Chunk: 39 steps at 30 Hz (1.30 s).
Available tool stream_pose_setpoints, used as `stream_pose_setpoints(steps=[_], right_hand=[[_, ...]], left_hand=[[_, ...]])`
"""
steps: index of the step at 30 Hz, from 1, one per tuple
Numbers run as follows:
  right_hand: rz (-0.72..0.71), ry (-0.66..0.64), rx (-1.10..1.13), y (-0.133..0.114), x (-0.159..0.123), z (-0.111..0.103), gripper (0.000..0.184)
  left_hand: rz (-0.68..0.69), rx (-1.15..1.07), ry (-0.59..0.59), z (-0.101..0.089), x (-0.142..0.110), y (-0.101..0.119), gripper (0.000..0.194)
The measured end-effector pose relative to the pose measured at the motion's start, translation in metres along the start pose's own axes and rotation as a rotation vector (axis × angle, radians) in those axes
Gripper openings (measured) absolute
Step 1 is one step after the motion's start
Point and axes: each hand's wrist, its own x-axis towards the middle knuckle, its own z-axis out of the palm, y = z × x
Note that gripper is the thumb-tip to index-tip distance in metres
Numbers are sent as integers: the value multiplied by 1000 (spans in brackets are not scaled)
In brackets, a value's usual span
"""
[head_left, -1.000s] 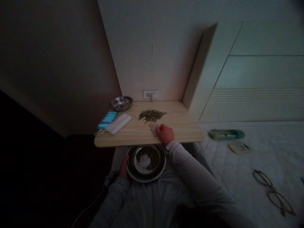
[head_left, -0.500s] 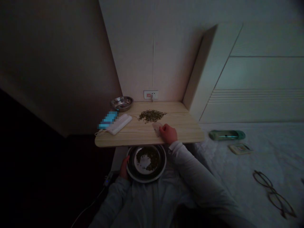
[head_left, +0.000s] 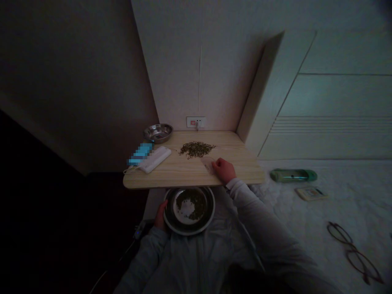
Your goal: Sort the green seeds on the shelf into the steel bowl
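- The pale wood-grain tabletop with rounded corners [head_left: 177,171] is the landmark; a loose, scattered heap of small greenish-brown grains [head_left: 196,149] lies on its middle, toward the back edge.
- The right hand [head_left: 224,170] is above the tabletop's front right part, thumb and forefinger pinching a thin clear plastic piece [head_left: 207,163], the other fingers curled in. The piece points toward the heap; whether it touches the wood cannot be told.
- Below the tabletop's front edge, a round wide-rimmed metal bowl [head_left: 184,207] sits by the person's lap, with more grains in a ring around its bare bottom.
- The left hand [head_left: 160,214] grips the bowl's left side, thumb at the rim; its other fingers are hidden, so their spread cannot be told.
- At the tabletop's back left corner stands a small shiny steel bowl [head_left: 167,132]; in front of it lie a blue-screened phone [head_left: 141,153] and a white rectangular block [head_left: 155,159].
- Right of the tabletop, on white quilted bedding [head_left: 284,220], are a long green case [head_left: 293,175], a flat pale rectangular item [head_left: 311,193] and thin-framed glasses [head_left: 349,243].
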Motion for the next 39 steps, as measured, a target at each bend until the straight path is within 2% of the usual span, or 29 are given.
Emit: stream_pose_setpoints(steps=[16,23,27,31,34,39], right_hand=[[-61,-36,110,24,24,-4,31],[-84,-68,411,25,28,-2,30],[-70,-21,539,27,26,-5,29],[-19,-16,513,32,22,-8,26],[-6,-28,458,32,19,-9,25],[-3,-30,403,27,16,-10,25]], left_hand=[[-43,-12,-33,-3,3,-1,22],[-42,-27,-59,-5,5,-1,23],[-76,-55,-76,-6,7,-2,24],[-68,-42,-70,-9,12,-3,23],[-7,-1,-47,-11,15,-3,20],[36,22,-7,-6,9,-2,17]])
